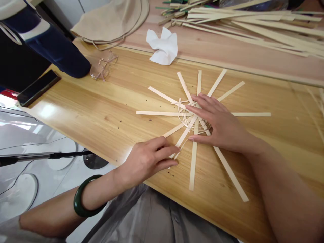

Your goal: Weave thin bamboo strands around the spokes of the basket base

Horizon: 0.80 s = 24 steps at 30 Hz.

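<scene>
Flat bamboo strips cross at a centre and fan out like spokes on the wooden table. Around that centre runs a ring of thin woven strands, partly covered by my right hand. This hand lies spread over the middle, fingers stretched out and thumb towards me. Below and left of it, my left hand pinches a thin bamboo strand near the lower-left spokes. The strand leads up towards the woven centre. Just where it joins the ring is hidden by my right hand.
A crumpled white tissue lies behind the spokes. Eyeglasses, a phone and a dark blue tumbler are at the left. Many loose bamboo strips and a beige cloth hat lie at the back. The table edge slants along the front.
</scene>
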### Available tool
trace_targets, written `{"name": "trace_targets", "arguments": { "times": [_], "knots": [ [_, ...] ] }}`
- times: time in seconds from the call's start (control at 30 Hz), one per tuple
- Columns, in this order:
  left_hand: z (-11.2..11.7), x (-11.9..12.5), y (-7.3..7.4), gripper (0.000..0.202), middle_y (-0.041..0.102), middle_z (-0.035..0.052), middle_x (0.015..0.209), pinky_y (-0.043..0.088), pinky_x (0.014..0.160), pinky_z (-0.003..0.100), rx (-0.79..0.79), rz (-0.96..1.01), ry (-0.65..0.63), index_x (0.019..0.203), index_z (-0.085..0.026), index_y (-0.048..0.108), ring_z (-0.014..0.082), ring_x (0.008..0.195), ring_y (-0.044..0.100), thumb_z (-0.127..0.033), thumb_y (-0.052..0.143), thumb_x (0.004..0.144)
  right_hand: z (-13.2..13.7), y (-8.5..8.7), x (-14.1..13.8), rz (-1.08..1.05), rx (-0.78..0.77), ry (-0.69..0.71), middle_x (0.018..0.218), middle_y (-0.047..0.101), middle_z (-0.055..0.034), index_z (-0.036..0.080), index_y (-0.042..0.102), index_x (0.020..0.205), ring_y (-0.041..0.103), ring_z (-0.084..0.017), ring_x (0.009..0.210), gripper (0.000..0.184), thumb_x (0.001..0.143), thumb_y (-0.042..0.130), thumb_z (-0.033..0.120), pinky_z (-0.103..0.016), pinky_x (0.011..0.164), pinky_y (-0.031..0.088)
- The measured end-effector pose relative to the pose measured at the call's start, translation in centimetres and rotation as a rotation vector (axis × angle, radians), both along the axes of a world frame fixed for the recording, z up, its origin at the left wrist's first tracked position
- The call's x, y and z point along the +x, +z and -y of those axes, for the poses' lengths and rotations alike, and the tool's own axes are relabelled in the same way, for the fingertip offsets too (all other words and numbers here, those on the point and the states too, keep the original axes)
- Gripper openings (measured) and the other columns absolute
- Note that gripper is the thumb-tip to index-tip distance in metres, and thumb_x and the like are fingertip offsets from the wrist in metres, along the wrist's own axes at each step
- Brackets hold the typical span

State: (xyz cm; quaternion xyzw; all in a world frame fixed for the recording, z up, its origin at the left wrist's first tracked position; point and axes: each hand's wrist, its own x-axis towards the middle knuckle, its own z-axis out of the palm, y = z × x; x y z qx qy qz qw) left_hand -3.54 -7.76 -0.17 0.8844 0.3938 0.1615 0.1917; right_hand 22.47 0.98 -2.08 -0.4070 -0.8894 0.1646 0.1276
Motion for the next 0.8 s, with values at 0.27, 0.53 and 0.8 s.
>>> {"name": "trace_targets", "arguments": {
  "times": [0.27,0.53,0.8],
  "knots": [
    [-1.3,-0.2,1.0,0.042,0.064,0.0043,0.104,0.051,0.073,0.028,0.09,-0.16,-0.086,0.128,-0.027,0.061,0.0179,0.091,0.061,-0.052,0.055,0.095,0.0,-0.1,0.0,-0.005,0.011,0.003,0.162,0.028,-0.0061,0.03,0.036,0.151,0.021,-0.032,0.15,0.086,0.08,0.058,0.073,-0.058,0.121,0.021],
    [-3.3,-0.5,1.2,0.063,0.057,0.013,0.13,0.047,0.103,0.046,0.003,-0.115,-0.111,0.135,-0.019,0.057,0.028,0.119,0.052,-0.054,0.069,0.084,0.2,0.1,-0.2,0.025,0.009,-0.014,0.162,0.027,-0.0089,0.024,0.038,0.151,0.019,-0.03,0.15,0.085,0.081,0.061,0.067,-0.054,0.122,0.021],
    [-4.3,-0.6,0.8,0.074,0.045,0.016,0.148,0.036,0.115,0.054,-0.062,-0.085,-0.143,0.142,-0.024,0.052,0.0344,0.14,0.037,-0.056,0.073,0.078,0.2,0.9,-0.3,0.035,-0.081,-0.017,0.164,0.022,-0.0079,0.023,0.038,0.151,0.014,-0.028,0.152,0.082,0.086,0.05,0.07,-0.052,0.123,0.016]
  ]
}}
